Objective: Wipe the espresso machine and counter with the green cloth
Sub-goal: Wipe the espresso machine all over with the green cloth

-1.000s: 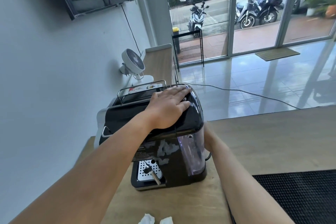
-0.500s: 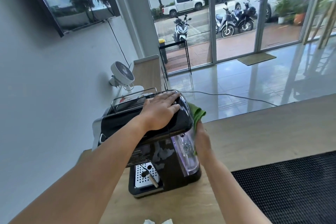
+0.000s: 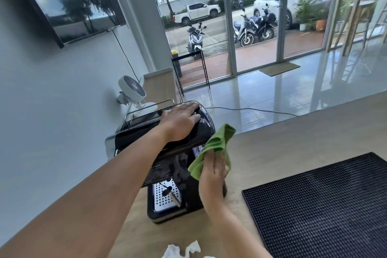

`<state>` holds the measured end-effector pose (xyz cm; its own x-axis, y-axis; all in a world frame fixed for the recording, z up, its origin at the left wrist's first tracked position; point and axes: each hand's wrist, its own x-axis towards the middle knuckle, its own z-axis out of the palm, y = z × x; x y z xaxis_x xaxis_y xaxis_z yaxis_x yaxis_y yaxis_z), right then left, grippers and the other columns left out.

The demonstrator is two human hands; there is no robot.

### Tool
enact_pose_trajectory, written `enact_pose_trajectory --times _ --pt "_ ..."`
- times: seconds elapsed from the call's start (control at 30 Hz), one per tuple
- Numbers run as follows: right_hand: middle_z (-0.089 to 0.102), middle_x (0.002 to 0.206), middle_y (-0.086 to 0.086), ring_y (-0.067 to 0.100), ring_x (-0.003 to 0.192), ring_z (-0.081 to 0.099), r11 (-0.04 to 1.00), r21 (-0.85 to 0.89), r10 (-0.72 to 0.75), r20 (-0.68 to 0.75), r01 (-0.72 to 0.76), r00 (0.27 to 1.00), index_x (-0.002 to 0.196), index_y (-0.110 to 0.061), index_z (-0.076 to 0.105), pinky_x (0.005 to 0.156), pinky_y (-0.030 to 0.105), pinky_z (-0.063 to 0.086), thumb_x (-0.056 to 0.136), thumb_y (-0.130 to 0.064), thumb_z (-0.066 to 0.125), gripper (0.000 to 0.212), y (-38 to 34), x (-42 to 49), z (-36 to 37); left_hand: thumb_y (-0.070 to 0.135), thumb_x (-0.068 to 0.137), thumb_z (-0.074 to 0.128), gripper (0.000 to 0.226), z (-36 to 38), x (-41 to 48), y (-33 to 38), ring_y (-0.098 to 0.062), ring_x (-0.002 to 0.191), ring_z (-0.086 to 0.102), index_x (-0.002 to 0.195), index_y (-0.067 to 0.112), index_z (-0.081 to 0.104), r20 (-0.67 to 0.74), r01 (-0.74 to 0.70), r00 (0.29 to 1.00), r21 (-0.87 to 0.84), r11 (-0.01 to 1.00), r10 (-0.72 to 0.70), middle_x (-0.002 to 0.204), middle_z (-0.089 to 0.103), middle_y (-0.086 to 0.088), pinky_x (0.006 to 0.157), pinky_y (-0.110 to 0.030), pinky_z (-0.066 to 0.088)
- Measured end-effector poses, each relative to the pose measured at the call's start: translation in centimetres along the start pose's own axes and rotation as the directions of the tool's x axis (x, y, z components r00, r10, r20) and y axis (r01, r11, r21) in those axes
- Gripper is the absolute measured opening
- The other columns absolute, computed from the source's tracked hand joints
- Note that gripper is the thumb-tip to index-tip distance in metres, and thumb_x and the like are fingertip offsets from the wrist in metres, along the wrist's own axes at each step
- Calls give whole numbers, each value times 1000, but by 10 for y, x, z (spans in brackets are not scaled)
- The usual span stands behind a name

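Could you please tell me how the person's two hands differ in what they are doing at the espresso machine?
The left hand lies flat and open on top of the espresso machine, while the right hand is closed around the green cloth. The left is empty; the right holds the cloth at the machine's right side. Both are bare.

White fan (image 3: 132, 88) beyond; black mat (image 3: 326, 201) (right).

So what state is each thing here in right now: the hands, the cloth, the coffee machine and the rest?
Left hand: flat on top of the espresso machine, steadying it.
Right hand: gripping the green cloth beside the machine.
Green cloth: bunched, held against the machine's right side.
Espresso machine: upright on the counter.
White fan: can't tell if running.
Black mat: lying flat.
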<state>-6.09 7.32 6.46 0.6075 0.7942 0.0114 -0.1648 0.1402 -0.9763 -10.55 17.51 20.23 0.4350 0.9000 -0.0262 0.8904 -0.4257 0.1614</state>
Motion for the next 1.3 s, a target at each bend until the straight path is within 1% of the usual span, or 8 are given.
enact_pose_trajectory --times 0.27,0.43,0.53,0.67,0.87,0.97,1.13,1.3 --pt "29 158 6 22 147 20 945 -96 305 -94 -314 948 148 -17 33 119 43 4 93 -45 15 64 71 -9 -7 44 100 27 52 -4 -4 7 -12 148 7 151 35 18 -6 4 1000 -5 1000 -4 160 12 13 116 -48 3" --pt "-4 163 -11 0 147 4 987 -108 -118 35 121 992 155 -31 0 118 17 15 101 -41 35 65 57 -63 16 43 100 29 52 -3 -5 5 -12 148 8 150 35 21 -14 15 1000 -9 1000 -15 160 13 12 115 -48 3" --pt "-6 163 1 24 151 1 736 -417 -528 137 532 838 154 -31 -2 122 33 10 97 -23 31 66 26 -53 24 43 100 29 51 -3 -5 6 -13 148 7 150 34 22 -4 11 1000 -3 1000 -11 160 13 12 115 -48 1" --pt "27 150 15 37 144 17 318 -641 -703 335 698 628 153 -27 21 120 45 14 103 -28 27 50 71 -19 3 44 100 28 52 -2 -3 6 -12 148 7 150 35 22 -7 10 1000 -3 1000 -10 160 14 13 115 -46 3" --pt "40 135 2 27 124 42 -414 -402 -394 888 817 237 138 -23 41 115 44 18 84 -19 42 54 143 6 -72 43 100 28 52 1 -6 6 -12 148 6 150 34 21 2 11 1000 -30 999 -11 160 14 11 115 -47 0" --pt "39 138 2 26 129 39 -451 -331 -411 902 829 136 140 -21 39 115 45 20 87 -17 39 52 105 15 -64 42 100 27 53 -1 -7 5 -13 148 6 151 31 19 5 8 1000 -13 1000 -8 160 12 10 116 -47 1" --pt "34 147 4 27 137 32 -341 -429 -550 813 836 193 144 -17 36 117 46 20 93 -8 32 52 72 15 -38 43 100 28 53 -1 -7 4 -14 148 5 151 30 20 11 12 1000 -8 1000 -12 160 12 10 116 -49 -1" --pt "42 143 -1 21 131 42 -503 -132 -214 977 854 24 143 -21 41 106 38 40 98 -18 37 45 117 28 -77 41 100 28 53 -4 -8 4 -14 148 5 152 29 19 12 4 1000 -16 1000 -4 160 12 9 115 -49 0"
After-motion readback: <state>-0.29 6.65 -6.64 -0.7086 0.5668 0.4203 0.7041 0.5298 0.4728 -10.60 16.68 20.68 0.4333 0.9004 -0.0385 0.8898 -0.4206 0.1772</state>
